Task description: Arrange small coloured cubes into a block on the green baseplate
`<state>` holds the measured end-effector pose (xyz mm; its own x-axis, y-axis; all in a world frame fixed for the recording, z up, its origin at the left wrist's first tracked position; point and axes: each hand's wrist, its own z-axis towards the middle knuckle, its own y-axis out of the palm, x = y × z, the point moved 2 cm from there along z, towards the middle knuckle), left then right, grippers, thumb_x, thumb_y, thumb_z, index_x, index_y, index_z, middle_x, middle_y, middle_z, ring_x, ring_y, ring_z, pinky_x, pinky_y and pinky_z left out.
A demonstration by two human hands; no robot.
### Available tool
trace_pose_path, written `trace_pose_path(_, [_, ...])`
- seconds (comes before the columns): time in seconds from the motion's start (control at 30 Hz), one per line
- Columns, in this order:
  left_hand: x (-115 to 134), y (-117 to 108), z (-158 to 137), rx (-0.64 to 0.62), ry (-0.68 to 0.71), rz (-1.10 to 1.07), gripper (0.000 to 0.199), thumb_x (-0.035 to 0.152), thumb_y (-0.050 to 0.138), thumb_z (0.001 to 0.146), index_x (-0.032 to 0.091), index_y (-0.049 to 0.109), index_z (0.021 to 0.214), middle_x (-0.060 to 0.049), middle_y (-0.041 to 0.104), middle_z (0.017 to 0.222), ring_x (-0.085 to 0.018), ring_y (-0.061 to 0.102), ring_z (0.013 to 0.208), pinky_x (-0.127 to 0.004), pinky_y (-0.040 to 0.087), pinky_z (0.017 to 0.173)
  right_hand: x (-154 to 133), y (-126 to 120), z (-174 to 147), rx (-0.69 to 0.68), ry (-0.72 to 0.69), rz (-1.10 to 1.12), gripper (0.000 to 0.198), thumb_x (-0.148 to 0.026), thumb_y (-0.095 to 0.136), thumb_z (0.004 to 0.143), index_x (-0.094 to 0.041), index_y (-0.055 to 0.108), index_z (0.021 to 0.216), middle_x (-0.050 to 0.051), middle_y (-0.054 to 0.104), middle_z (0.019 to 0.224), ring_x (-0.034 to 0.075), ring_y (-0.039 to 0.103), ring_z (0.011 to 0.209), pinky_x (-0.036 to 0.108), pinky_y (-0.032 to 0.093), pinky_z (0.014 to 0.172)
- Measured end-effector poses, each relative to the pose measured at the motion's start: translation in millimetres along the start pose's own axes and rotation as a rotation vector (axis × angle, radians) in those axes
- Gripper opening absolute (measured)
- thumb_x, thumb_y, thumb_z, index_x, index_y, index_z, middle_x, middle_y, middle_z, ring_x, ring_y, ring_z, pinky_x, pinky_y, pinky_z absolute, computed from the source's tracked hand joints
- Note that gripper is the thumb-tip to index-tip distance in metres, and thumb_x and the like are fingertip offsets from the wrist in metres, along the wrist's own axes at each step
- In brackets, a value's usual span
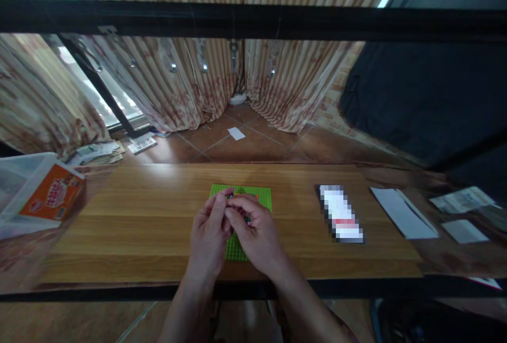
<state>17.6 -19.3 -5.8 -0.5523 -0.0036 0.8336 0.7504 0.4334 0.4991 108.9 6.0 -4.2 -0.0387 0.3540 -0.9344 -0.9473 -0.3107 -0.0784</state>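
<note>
Baseplate of bright green studded plastic [237, 253] is lying, in the head view, directly beneath the left hand [209, 229] and the right hand [257, 232], on the brown wood-grain tabletop [130, 227]. It is showing at eleven and one o'clock past the fingers and at six o'clock between the wrists; the hands are hiding its middle, so no clear long axis is standing out. Thumbs and forefingers are meeting tip to tip above it; whether they are pinching a piece I cannot tell (the tips are covering too much). Small orange-red toy bricks [245, 194] are sitting toward the plate's far side, at two o'clock from the fingertips, with the right hand lying nearer.

The black front rail [119, 293] is running along six o'clock, both forearms crossing above it. Brown wood is stretching toward nine o'clock, giving sideways room as far as the tabletop's left edge, beyond which a translucent white plastic box with an orange label [53, 192] is standing. At three o'clock the room is ending sooner: a dark, flat, oblong phone with a pixelated white screen [341, 213] is lying there, its long axis pointing from eleven to five.
</note>
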Motion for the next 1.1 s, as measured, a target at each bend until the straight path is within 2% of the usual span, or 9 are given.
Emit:
trace_pose_path(0.13, [-0.1,-0.2,-0.7,0.008,-0.006,-0.008,0.041,0.047,0.077,0.072,0.015,0.071,0.097,0.01,0.036,0.046,-0.002,0.025,0.039,-0.016,0.017,0.038,2.4,-0.5,-2.4,0.022,0.031,0.056,0.013,-0.02,0.058,0.092,-0.024,0.07,0.088,0.001,0.066,0.089,0.016,0.062,0.083,0.03,0.05,0.076])
trace_pose_path(0.23, [-1.2,0.6,-2.0,0.004,-0.017,0.0,0.04,0.047,0.075,0.074,0.014,0.07,0.096,0.01,0.037,0.047,-0.002,0.024,0.039,-0.016,0.016,0.038,-0.2,-2.8,-4.7,0.077,-0.002,0.035,0.016,-0.018,0.059,0.092,-0.024,0.07,0.082,0.0,0.066,0.084,0.016,0.061,0.08,0.029,0.049,0.074])
trace_pose_path(0.33, [-2.3,0.9,-3.0,-0.01,-0.015,0.019,0.03,0.043,0.073,0.077,0.014,0.066,0.083,0.009,0.04,0.048,-0.002,0.024,0.039,-0.017,0.015,0.038,-0.6,-6.3,-5.7,0.159,-0.022,0.028,0.016,-0.018,0.059,0.091,-0.024,0.072,0.084,0.001,0.066,0.085,0.016,0.062,0.083,0.029,0.049,0.076])
trace_pose_path(0.43, [-3.0,1.1,-3.5,-0.043,-0.036,0.059,0.03,0.04,0.074,0.077,0.015,0.057,0.07,0.008,0.043,0.049,-0.001,0.023,0.038,-0.017,0.012,0.038,2.5,-9.5,-5.1,0.209,-0.023,0.042,0.016,-0.019,0.06,0.092,-0.025,0.074,0.089,0.002,0.068,0.09,0.017,0.064,0.088,0.029,0.052,0.076])
trace_pose_path(0.67, [-2.2,1.2,-5.6,-0.114,-0.071,0.038,0.032,0.042,0.072,0.078,0.015,0.056,0.069,0.007,0.044,0.052,-0.001,0.022,0.04,-0.018,0.013,0.039,10.2,-10.2,-4.0,0.2,-0.056,0.013,0.016,-0.021,0.061,0.091,-0.028,0.075,0.094,0.003,0.068,0.093,0.018,0.065,0.091,0.031,0.054,0.077])
trace_pose_path(1.1, [-0.7,-1.6,-3.5,-0.107,-0.054,0.04,0.029,0.036,0.078,0.072,0.014,0.058,0.071,0.008,0.046,0.054,0.0,0.023,0.039,-0.017,0.013,0.039,10.1,-9.4,-6.4,0.157,-0.071,-0.021,0.02,-0.018,0.058,0.092,-0.027,0.074,0.1,0.004,0.068,0.097,0.018,0.065,0.092,0.032,0.053,0.079])
